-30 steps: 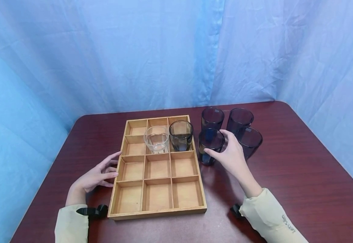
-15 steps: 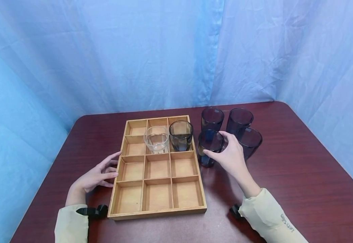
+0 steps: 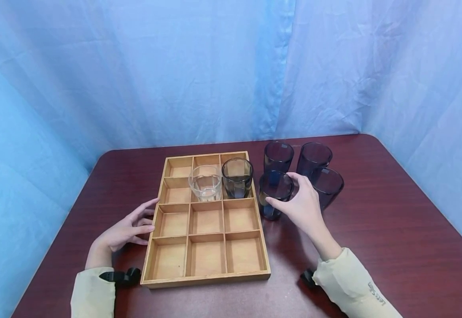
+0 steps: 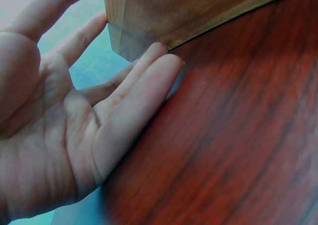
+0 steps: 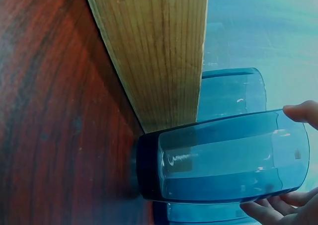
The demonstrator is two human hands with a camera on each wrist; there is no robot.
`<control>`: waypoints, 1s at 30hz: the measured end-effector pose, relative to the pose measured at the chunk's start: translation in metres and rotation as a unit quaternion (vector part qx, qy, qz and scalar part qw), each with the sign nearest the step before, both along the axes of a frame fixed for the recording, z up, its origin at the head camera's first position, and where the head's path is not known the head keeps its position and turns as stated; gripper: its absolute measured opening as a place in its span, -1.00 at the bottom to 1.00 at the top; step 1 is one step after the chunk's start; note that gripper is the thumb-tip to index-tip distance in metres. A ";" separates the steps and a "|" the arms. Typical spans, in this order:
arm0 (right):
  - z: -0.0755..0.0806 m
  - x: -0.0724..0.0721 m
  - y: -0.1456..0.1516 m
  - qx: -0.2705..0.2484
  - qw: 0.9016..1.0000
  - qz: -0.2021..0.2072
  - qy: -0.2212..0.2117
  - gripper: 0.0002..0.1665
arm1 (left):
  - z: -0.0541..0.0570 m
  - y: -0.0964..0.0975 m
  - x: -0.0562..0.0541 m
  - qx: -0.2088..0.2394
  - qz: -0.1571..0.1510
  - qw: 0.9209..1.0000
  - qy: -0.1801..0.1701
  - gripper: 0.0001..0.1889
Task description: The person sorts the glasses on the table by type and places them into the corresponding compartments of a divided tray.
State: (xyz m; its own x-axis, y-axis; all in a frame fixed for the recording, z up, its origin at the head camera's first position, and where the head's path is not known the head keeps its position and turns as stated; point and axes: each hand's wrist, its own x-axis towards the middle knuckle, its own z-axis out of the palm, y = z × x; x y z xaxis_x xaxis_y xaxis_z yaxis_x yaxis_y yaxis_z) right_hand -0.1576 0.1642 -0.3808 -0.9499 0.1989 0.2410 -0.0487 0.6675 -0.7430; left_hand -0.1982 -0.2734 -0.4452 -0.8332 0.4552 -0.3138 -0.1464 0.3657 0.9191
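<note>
My right hand (image 3: pixel 304 203) holds a dark tinted drinking glass (image 3: pixel 272 207) near its rim, thumb on one side and fingers on the other. The glass is upright beside the right wall of a wooden divided tray (image 3: pixel 204 281); in the right wrist view its thick base is close over the tabletop. My left hand (image 3: pixel 129 227) is at the tray's left wall, fingers loosely extended, fingertips right at the wood. A clear glass (image 3: pixel 205 181) and another dark glass (image 3: pixel 237 176) stand side by side in the tray's second row from the back.
Behind and right of the held glass stand more dark glasses: one at the back (image 3: pixel 278 154), one at the back right (image 3: pixel 314 157), one nearer (image 3: pixel 327 185). The dark red table (image 3: pixel 373 212) ends at a pale blue curtain (image 3: pixel 215 79).
The held dark glass has come slightly toward me along the tray's right side, with my right hand moving along. My left hand and the tray have stayed in place.
</note>
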 end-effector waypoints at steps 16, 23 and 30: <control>0.016 0.006 -0.001 -0.018 0.998 -0.004 0.064 -0.09 | -0.001 -0.002 0.000 0.004 -0.002 1.000 0.006 -0.15; 0.025 0.011 -0.002 -0.032 0.997 0.005 0.064 -0.09 | -0.002 -0.002 0.000 0.003 0.001 1.000 0.011 -0.15; 0.034 0.015 -0.008 -0.039 0.996 0.019 0.074 -0.11 | -0.003 -0.002 -0.002 0.005 -0.004 1.000 0.013 -0.16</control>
State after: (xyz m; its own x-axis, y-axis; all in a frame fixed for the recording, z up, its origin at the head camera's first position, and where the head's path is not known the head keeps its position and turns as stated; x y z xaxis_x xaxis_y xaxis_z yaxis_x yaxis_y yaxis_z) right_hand -0.1424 0.1564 -0.3466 -0.9124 0.1864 0.3643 -0.1866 0.6028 -0.7758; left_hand -0.2000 -0.2756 -0.4481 -0.8373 0.4644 -0.2885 -0.1203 0.3583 0.9258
